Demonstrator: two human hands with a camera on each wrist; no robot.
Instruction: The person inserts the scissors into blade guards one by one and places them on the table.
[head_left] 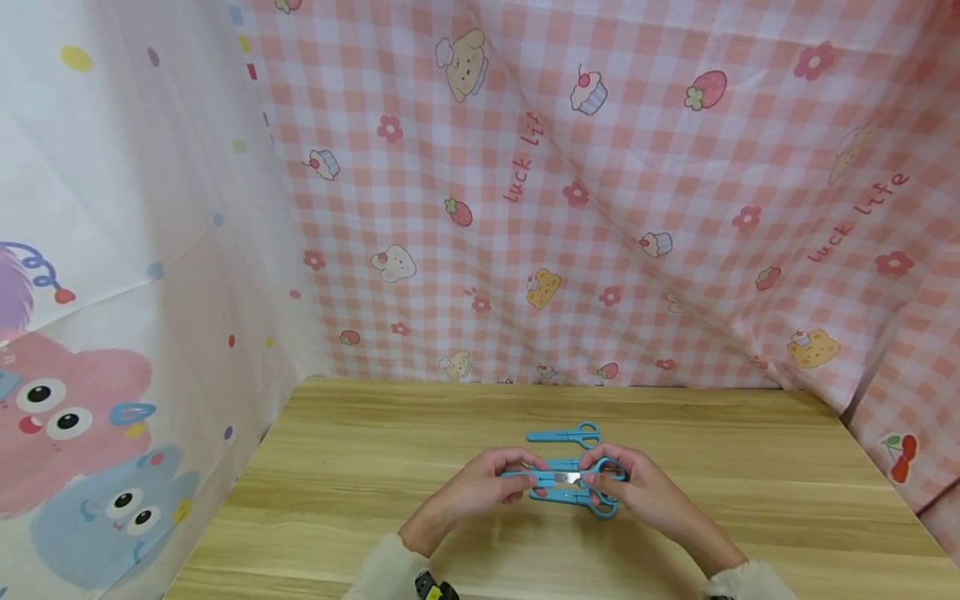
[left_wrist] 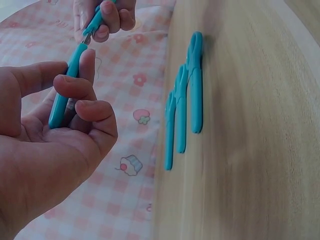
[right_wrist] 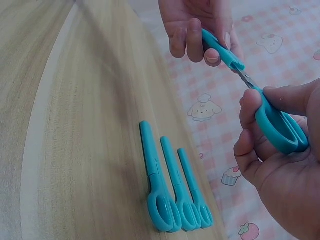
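Observation:
My left hand [head_left: 480, 482] grips the blue blade cover [right_wrist: 225, 54] of a pair of scissors. The turquoise-blue handles [right_wrist: 274, 122] of these scissors are held by my right hand [head_left: 643, 490], thumb on top. Between the two hands a short length of bare metal blade [head_left: 567, 478] shows; the tip is hidden inside the cover. Three more covered blue scissors lie side by side on the table, below the raised pair: a near one [right_wrist: 156, 177], a middle one [right_wrist: 175, 167] and a far one [right_wrist: 191, 177].
The wood-grain table [head_left: 360, 467] carries the scissors. A pink checked cloth [head_left: 450, 250] hangs behind its back edge, and a white cartoon-printed cloth [head_left: 187, 333] hangs at the left.

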